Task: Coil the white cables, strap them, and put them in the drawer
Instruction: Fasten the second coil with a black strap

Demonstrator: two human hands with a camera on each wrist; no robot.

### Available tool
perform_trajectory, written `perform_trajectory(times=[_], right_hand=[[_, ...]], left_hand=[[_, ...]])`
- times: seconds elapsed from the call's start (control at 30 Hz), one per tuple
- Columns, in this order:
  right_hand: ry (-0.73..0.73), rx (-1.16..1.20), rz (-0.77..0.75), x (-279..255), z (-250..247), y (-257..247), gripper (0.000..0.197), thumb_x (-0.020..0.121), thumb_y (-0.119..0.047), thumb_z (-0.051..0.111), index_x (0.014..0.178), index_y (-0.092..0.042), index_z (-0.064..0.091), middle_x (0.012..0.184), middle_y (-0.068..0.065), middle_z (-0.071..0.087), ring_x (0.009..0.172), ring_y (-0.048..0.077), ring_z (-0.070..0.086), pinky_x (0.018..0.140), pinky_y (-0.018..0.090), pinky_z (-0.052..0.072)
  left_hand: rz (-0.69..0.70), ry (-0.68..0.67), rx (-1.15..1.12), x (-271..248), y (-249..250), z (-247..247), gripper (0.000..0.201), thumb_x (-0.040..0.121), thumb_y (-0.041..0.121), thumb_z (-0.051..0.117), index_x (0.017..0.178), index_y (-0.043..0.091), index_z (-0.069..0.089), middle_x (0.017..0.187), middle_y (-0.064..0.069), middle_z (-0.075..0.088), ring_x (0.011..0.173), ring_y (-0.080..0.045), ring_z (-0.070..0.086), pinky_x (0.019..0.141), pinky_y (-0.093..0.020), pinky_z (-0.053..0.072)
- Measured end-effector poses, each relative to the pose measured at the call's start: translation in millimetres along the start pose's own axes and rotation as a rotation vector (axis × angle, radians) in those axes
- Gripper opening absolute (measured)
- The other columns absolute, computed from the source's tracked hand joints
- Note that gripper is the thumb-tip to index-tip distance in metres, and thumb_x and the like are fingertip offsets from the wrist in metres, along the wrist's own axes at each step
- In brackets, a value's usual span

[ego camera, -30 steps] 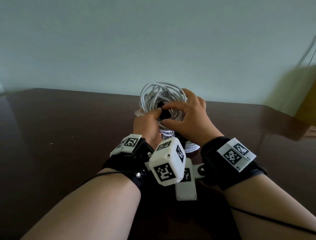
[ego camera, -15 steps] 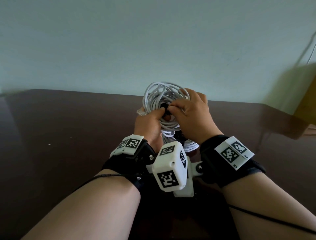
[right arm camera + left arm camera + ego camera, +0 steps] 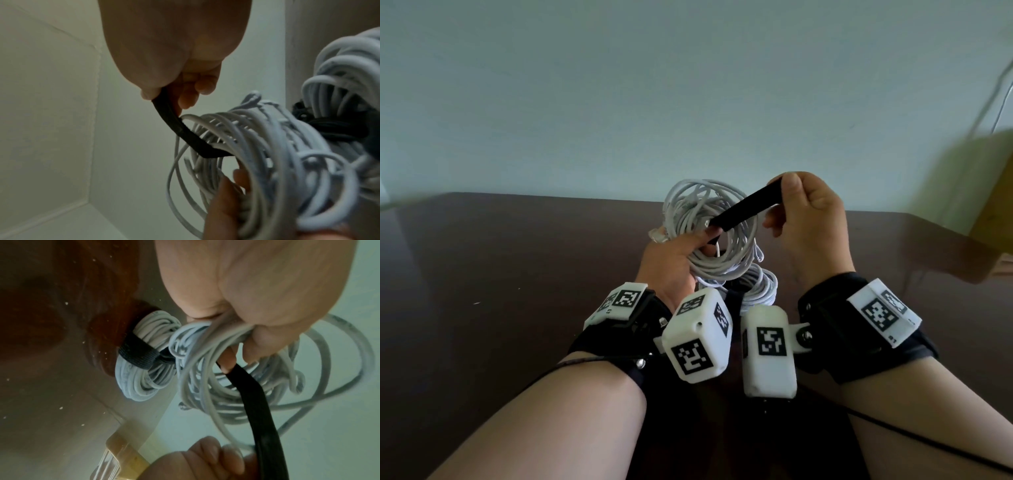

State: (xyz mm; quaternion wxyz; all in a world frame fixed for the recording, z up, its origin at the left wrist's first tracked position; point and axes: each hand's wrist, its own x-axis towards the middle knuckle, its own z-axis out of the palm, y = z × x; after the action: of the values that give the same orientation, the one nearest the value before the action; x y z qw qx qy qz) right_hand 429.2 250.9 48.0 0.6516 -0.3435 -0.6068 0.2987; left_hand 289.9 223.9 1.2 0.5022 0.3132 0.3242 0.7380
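My left hand (image 3: 674, 255) grips a loose coil of white cable (image 3: 709, 219) and holds it upright above the brown table (image 3: 517, 274). A black strap (image 3: 748, 207) runs from the coil's middle up to my right hand (image 3: 803, 205), which pinches the strap's free end and holds it taut. In the left wrist view the strap (image 3: 259, 405) passes under my thumb and through the coil (image 3: 236, 369). The right wrist view shows the strap (image 3: 176, 126) bent where it enters the coil (image 3: 257, 146). A second white coil (image 3: 144, 363), bound with a black strap (image 3: 137, 352), lies on the table just behind.
A pale wall rises behind the table's far edge. A yellowish wooden piece (image 3: 993, 205) stands at the right, with thin cords (image 3: 996, 85) hanging above it. The bound coil (image 3: 756, 287) lies between my wrists.
My right hand has pulled away from the coil's centre, up and to the right, drawing the black strap out taut. My left hand still holds the coil.
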Motion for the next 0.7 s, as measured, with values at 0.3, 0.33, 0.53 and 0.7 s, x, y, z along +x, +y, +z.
perform_trajectory(times=[0.3,0.33,0.53,0.7], right_hand=[[0.091,0.076,0.207,13,-16,19,0.012,0.093,-0.016,0.053,0.084,-0.021,0.059,0.057,-0.002,0.057,0.041,0.007,0.047,0.045,0.023,0.044],[0.074,0.069,0.258,13,-14,25,0.012,0.093,-0.015,0.054,0.085,-0.021,0.061,0.060,-0.001,0.059,0.041,0.007,0.048,0.045,0.022,0.044],[-0.139,0.151,0.412,8,-8,40,0.025,0.093,-0.025,0.058,0.080,-0.010,0.073,0.064,0.004,0.065,0.052,0.015,0.055,0.052,0.025,0.047],[-0.236,0.370,0.392,11,-15,34,0.025,0.090,-0.005,0.047,0.086,-0.003,0.072,0.072,0.011,0.067,0.059,0.019,0.057,0.063,0.032,0.049]], left_hand=[[-0.107,-0.165,0.082,-2,0,-6,0.021,0.071,0.003,0.057,0.057,0.006,0.072,0.054,-0.008,0.063,0.048,-0.016,0.062,0.058,-0.029,0.054],[-0.114,-0.178,0.086,-3,0,-7,0.016,0.068,0.007,0.058,0.059,0.004,0.072,0.056,-0.009,0.064,0.049,-0.017,0.063,0.059,-0.029,0.053],[-0.164,-0.198,0.069,-4,6,-10,0.013,0.066,0.008,0.058,0.059,0.004,0.069,0.051,-0.007,0.060,0.045,-0.014,0.060,0.052,-0.022,0.053],[-0.184,-0.187,-0.045,-5,10,-11,0.019,0.069,0.005,0.054,0.059,0.006,0.070,0.050,-0.005,0.056,0.043,-0.013,0.058,0.050,-0.023,0.053]])
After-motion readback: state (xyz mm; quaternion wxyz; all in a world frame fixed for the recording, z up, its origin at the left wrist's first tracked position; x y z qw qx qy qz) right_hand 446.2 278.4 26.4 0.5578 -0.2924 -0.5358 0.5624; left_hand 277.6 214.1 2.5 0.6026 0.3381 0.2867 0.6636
